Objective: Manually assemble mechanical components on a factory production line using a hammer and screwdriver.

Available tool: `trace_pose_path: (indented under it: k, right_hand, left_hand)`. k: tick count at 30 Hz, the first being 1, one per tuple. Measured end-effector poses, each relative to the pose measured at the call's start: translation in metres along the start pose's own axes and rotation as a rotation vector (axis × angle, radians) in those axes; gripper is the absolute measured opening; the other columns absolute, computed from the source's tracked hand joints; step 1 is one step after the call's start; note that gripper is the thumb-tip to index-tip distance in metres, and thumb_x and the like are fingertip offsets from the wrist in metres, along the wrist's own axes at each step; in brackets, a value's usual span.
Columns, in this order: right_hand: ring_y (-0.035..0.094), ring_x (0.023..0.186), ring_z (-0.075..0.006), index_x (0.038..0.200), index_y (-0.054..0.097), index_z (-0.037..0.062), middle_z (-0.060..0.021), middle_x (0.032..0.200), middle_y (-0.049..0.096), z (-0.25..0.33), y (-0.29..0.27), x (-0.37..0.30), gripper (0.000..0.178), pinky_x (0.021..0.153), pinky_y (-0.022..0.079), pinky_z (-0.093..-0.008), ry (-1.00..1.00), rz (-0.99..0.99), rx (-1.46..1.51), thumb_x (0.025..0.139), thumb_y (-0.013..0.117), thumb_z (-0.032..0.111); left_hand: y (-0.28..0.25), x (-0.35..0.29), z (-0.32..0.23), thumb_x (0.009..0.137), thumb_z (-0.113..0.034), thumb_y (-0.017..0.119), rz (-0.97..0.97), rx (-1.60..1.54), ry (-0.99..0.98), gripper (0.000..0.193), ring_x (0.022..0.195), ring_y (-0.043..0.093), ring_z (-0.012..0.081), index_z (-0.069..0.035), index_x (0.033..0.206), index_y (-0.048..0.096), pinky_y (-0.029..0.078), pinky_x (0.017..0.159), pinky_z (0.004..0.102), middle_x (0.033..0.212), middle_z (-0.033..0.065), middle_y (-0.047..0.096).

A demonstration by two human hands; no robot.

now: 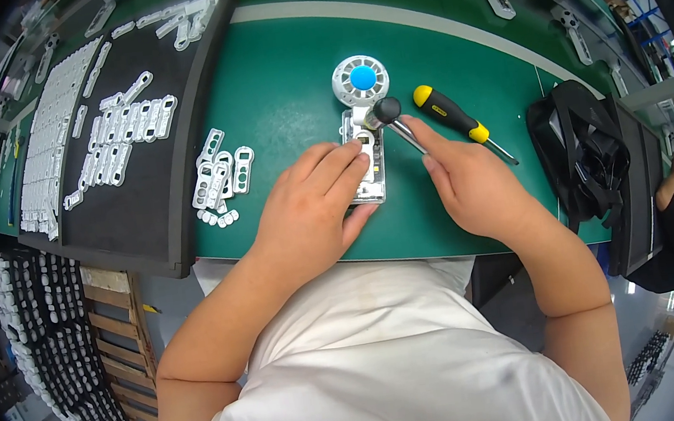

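Pressing lightly, my left hand (310,197) lies over the lower body of a white device (378,167), which is on the green table (276,58) close to the middle of the near edge. Its fingers are near to each other and rest on a narrow white cover plate (366,152) upon the body; the thumb is at the end toward me. Whether these fingers grip the sides, I cannot tell. The round fan-like head (359,81) of the device, with a blue centre, points to the far edge of the table.

My right hand (468,177) is narrow around the metal handle of a small mallet (387,111), with the index finger laid along it. The dark mallet head is at the upper part of the body, just below the round head; if it touches the body, I cannot tell.

To the right of the device, a yellow and black screwdriver (451,115) lies slanted, its tip toward the near right corner of the table. By the right edge there is a black bag (578,151). On the left, a small pile of pale cover plates (219,174) lies near the near edge, with small white caps (218,217) below it. Beside this pile, a dark board (154,161) carries many similar plates (132,120).
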State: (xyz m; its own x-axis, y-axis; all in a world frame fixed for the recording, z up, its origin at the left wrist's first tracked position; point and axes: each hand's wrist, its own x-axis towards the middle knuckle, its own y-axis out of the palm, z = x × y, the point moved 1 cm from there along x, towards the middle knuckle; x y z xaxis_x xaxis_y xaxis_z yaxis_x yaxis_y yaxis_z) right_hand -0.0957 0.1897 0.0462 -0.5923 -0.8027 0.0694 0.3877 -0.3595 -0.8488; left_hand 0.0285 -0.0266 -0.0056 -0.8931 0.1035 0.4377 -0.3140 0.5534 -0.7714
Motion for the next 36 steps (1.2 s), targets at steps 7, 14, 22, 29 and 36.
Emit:
trace_pose_path:
  k: [7, 14, 22, 29, 36]
  right_hand:
    - [0.071, 0.086, -0.0446, 0.163, 0.046, 0.0055, -0.0257, 0.101, 0.073, 0.006, -0.014, -0.013, 0.059, 0.078, 0.057, -0.0530, -0.096, -0.233, 0.157, 0.105, 0.058, 0.005]
    - [0.065, 0.072, -0.0346, 0.160, 0.051, 0.0010, -0.0222, 0.086, 0.064, 0.004, -0.002, -0.003, 0.052, 0.072, 0.054, -0.0406, 0.040, 0.090, -0.021, 0.107, 0.054, 0.004]
    - [0.071, 0.097, -0.0443, 0.159, 0.053, 0.0132, -0.0244, 0.104, 0.073, -0.029, -0.052, 0.019, 0.052, 0.087, 0.056, -0.0538, 0.206, -0.196, -0.110, 0.108, 0.058, 0.011]
    - [0.070, 0.103, -0.0411, 0.150, 0.062, 0.0094, -0.0207, 0.114, 0.072, -0.111, -0.043, 0.034, 0.045, 0.093, 0.057, -0.0488, 0.369, -0.100, -0.578, 0.107, 0.063, 0.019]
    - [0.069, 0.109, -0.0399, 0.146, 0.064, 0.0098, -0.0170, 0.122, 0.070, -0.072, -0.039, 0.034, 0.047, 0.094, 0.057, -0.0477, 0.097, -0.223, -0.541, 0.102, 0.072, 0.024]
  left_hand:
    - [-0.002, 0.004, -0.006, 0.087, -0.021, 0.084, 0.030, 0.054, -0.001, 0.058, 0.133, 0.059, 0.0327, -0.002, 0.139, 0.066, 0.054, 0.102, 0.0465, 0.144, 0.0110, 0.063]
    - [-0.002, 0.005, -0.004, 0.087, -0.021, 0.085, 0.055, 0.069, 0.005, 0.058, 0.134, 0.058, 0.0335, -0.003, 0.139, 0.066, 0.052, 0.104, 0.0476, 0.146, 0.0109, 0.061]
    - [-0.001, 0.003, -0.001, 0.085, -0.020, 0.086, -0.001, -0.030, -0.068, 0.059, 0.137, 0.057, 0.0359, -0.003, 0.138, 0.066, 0.052, 0.107, 0.0490, 0.147, 0.0140, 0.060]
    - [0.002, 0.003, 0.000, 0.084, -0.020, 0.088, 0.024, -0.001, -0.032, 0.058, 0.135, 0.060, 0.0378, -0.004, 0.136, 0.067, 0.052, 0.106, 0.0491, 0.147, 0.0167, 0.061]
    - [-0.001, 0.003, -0.002, 0.084, -0.022, 0.090, 0.034, 0.005, -0.083, 0.056, 0.132, 0.063, 0.0377, -0.003, 0.133, 0.070, 0.053, 0.104, 0.0490, 0.147, 0.0168, 0.063]
